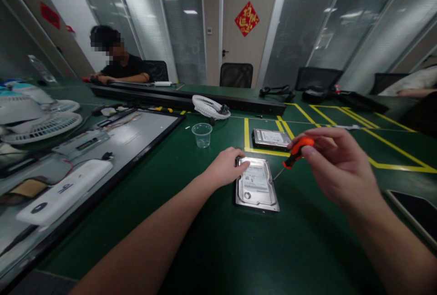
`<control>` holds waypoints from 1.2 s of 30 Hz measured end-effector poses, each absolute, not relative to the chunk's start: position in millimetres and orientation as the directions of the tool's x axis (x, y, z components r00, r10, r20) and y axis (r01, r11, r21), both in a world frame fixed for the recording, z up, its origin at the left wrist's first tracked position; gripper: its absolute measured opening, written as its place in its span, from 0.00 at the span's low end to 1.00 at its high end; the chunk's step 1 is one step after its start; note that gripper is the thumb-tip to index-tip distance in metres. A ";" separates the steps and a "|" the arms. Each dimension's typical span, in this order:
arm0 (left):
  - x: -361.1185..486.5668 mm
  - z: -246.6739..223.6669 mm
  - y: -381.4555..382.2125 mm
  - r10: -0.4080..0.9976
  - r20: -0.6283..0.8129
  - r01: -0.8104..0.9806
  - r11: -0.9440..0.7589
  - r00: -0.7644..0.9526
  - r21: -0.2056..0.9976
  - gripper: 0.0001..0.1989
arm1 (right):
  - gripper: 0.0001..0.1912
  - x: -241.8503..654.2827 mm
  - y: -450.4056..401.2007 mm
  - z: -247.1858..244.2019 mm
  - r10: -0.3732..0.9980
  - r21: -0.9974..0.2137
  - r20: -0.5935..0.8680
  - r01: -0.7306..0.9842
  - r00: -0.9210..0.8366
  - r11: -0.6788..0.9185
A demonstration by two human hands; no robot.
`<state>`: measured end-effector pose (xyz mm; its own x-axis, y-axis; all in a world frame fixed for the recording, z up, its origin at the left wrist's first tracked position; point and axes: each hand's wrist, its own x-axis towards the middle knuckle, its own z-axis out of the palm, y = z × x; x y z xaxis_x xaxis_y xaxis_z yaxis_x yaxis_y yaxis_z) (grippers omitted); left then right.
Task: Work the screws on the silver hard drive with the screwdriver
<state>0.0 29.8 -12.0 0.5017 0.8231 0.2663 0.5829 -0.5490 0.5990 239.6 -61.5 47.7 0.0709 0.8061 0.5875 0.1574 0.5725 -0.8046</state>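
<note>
A silver hard drive (256, 185) with a white label lies flat on the green table in front of me. My left hand (229, 166) grips its upper left corner, the thumb resting on the top cover. Held in the fingers of my right hand (336, 160) is a screwdriver (296, 151) with an orange and black handle. Its thin shaft slants down to the left, and the tip is at the drive's right edge; whether it sits in a screw I cannot tell. Just beyond lies a second hard drive (271, 138), beside the screwdriver handle.
A clear plastic cup (202, 135) stands beyond my left hand, with a white fan grille (210, 107) behind it. At left lies a large panel (136, 142) bearing a white device (64, 192). A phone-like slab (414, 213) lies right. A person (124, 65) sits across the table.
</note>
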 end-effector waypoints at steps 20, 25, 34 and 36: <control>0.3 -10.9 29.6 0.826 0.261 0.584 -0.544 0.500 0.603 0.15 | 0.14 242.7 -62.8 48.1 0.826 -0.820 0.561 0.169 0.052 0.547; -0.1 -11.6 29.6 0.822 0.263 0.577 -0.548 0.505 0.606 0.15 | 0.11 234.5 -65.8 54.8 0.844 -0.844 0.536 0.026 0.029 0.535; -0.1 -11.4 29.6 0.825 0.255 0.584 -0.544 0.504 0.603 0.15 | 0.14 242.8 -62.0 46.7 0.813 -0.810 0.579 0.164 0.071 0.563; -0.1 -12.0 29.8 0.823 0.257 0.577 -0.545 0.506 0.608 0.16 | 0.13 241.5 -62.8 48.8 0.822 -0.819 0.566 0.161 0.062 0.551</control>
<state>-0.1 29.8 -12.0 0.5059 0.8233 0.2575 0.5771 -0.5449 0.6083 241.5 -62.8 48.8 0.0619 0.8224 0.5655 0.1614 0.5509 -0.8188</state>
